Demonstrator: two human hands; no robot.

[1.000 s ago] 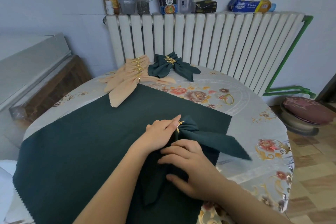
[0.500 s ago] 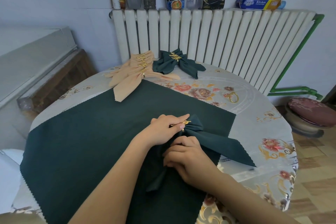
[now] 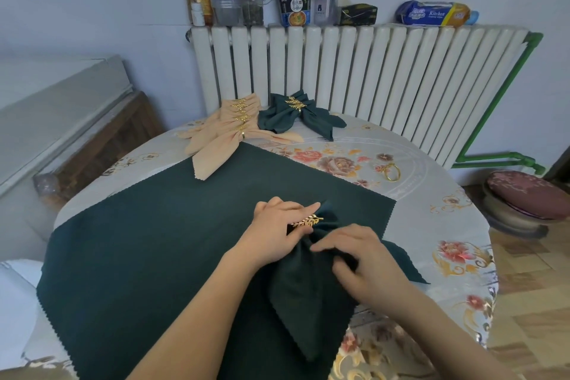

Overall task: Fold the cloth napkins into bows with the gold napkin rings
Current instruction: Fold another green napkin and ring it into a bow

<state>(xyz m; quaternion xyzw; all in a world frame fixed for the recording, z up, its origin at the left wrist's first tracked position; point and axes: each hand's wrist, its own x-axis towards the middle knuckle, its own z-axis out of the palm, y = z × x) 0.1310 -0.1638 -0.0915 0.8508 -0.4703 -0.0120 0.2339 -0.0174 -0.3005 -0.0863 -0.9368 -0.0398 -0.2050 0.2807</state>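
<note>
A dark green napkin (image 3: 303,296) is gathered through a gold leaf napkin ring (image 3: 307,221) and lies on a flat dark green cloth (image 3: 160,250). My left hand (image 3: 274,233) holds the ring and the bunched cloth at the knot. My right hand (image 3: 364,259) pinches the napkin's fold just right of the ring. One tail points toward me, another runs right under my right hand. A spare gold ring (image 3: 391,172) lies on the floral tablecloth. Finished bows sit at the back: peach ones (image 3: 228,129) and a green one (image 3: 296,116).
The round table (image 3: 456,225) stands against a white radiator (image 3: 370,77) with jars, a cup and a wipes pack on top. A grey cabinet (image 3: 55,108) is at the left. A cushioned stool (image 3: 530,197) stands on the floor at right.
My right hand has moved from the lower tail up to the fold beside the ring. The lower tail now lies spread out toward me. The view has shifted a little.
</note>
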